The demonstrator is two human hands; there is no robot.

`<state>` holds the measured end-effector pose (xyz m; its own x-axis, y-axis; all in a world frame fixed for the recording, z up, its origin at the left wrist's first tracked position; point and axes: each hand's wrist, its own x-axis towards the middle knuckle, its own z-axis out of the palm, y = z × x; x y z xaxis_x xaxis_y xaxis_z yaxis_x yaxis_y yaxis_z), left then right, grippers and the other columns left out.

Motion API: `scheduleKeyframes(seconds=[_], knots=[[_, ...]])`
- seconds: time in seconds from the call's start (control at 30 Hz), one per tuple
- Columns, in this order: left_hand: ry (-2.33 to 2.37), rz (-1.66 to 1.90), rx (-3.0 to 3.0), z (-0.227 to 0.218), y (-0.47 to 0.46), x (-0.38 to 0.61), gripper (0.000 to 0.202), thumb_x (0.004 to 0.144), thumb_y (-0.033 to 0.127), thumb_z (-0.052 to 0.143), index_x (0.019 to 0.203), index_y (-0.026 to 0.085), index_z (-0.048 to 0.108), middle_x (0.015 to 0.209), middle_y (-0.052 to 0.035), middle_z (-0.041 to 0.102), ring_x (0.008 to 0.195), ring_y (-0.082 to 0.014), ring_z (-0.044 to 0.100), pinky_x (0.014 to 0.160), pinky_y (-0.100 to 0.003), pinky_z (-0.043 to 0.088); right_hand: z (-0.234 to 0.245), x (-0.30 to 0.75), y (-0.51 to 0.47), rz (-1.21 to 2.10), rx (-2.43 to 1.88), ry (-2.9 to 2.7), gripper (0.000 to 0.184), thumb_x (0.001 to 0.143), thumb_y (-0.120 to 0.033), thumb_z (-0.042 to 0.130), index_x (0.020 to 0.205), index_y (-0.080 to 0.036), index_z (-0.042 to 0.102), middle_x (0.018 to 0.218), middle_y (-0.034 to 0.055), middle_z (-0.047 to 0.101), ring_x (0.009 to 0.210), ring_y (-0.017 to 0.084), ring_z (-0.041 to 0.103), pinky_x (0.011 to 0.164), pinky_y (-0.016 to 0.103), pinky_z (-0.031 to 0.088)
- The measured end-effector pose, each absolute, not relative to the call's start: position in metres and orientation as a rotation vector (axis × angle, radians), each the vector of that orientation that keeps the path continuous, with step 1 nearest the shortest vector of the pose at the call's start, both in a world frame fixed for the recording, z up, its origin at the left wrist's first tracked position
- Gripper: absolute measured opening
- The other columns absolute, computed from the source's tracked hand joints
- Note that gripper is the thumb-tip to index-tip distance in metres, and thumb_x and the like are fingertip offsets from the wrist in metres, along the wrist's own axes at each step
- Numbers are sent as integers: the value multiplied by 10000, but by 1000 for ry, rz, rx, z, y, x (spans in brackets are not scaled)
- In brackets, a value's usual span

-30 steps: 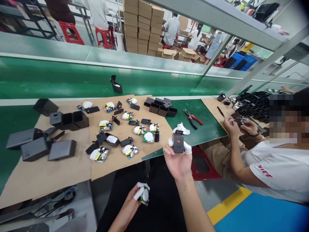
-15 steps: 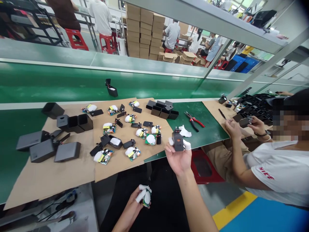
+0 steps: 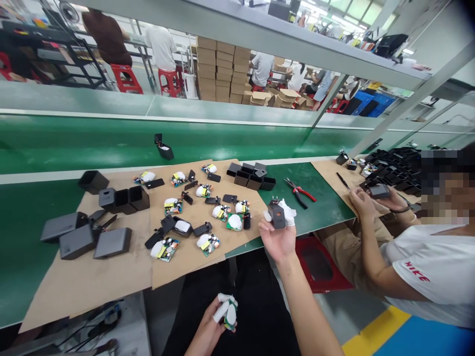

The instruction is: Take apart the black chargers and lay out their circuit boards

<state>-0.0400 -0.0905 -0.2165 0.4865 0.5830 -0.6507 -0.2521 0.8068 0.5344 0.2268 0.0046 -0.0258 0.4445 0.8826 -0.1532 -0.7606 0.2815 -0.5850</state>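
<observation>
My left hand [image 3: 212, 321], with white finger cots, is closed on a small circuit board [image 3: 230, 314] with a white blob on it, held low over my lap. Raised at the table's front edge, my right hand [image 3: 279, 241] grips a black plug housing [image 3: 276, 215] with metal prongs at its top. White cots cover some of its fingertips. Left of that hand, several circuit boards [image 3: 165, 249] with yellow tape and white blobs lie on the cardboard sheet [image 3: 193, 264]. Small black plug faces [image 3: 202, 228] lie beside many of them.
Black box housings [image 3: 76, 242] stand at the left, and more [image 3: 254, 182] at the back. Red-handled pliers [image 3: 300, 192] lie on the green table right of the cardboard. A co-worker [image 3: 408, 267] sits at the right, holding a dark housing. An open housing [image 3: 164, 150] stands on the back ledge.
The camera view has tilted up a little, so the table sits lower in view. Both hands keep their holds; the plug housing in my right hand has turned slightly.
</observation>
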Motion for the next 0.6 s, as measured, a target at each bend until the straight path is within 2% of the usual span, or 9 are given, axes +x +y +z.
scheduleKeyframes(seconds=[0.2, 0.3, 0.43, 0.6], knots=[[946, 583, 369, -206, -91, -37, 642, 601, 595, 1009, 1084, 220, 815, 921, -92, 788, 685, -232, 718, 622, -353, 564, -31, 233, 9, 1008, -761, -304, 271, 942, -512, 680, 935, -244, 639, 803, -30, 547, 586, 119, 371, 584, 279, 454], [924, 560, 368, -199, -88, -38, 615, 607, 562, 1010, 1083, 227, 814, 925, -94, 786, 686, -232, 714, 646, -365, 572, -40, 240, 11, 850, -845, -354, 232, 878, -425, 760, 983, -254, 644, 883, -30, 589, 661, 127, 479, 623, 273, 484], [910, 524, 364, -185, -83, -38, 609, 579, 537, 1021, 1062, 232, 811, 878, -86, 772, 695, -251, 717, 644, -370, 573, -54, 249, 11, 627, -951, -404, 328, 766, -318, 869, 987, -259, 634, 987, -43, 602, 830, 135, 573, 711, 245, 517], [913, 513, 355, -177, -82, -37, 596, 563, 532, 1025, 1033, 237, 809, 832, -73, 766, 684, -248, 719, 635, -354, 569, -61, 250, 8, 589, -1052, -480, 264, 840, -380, 803, 998, -247, 639, 1011, -23, 600, 817, 140, 592, 742, 283, 551]])
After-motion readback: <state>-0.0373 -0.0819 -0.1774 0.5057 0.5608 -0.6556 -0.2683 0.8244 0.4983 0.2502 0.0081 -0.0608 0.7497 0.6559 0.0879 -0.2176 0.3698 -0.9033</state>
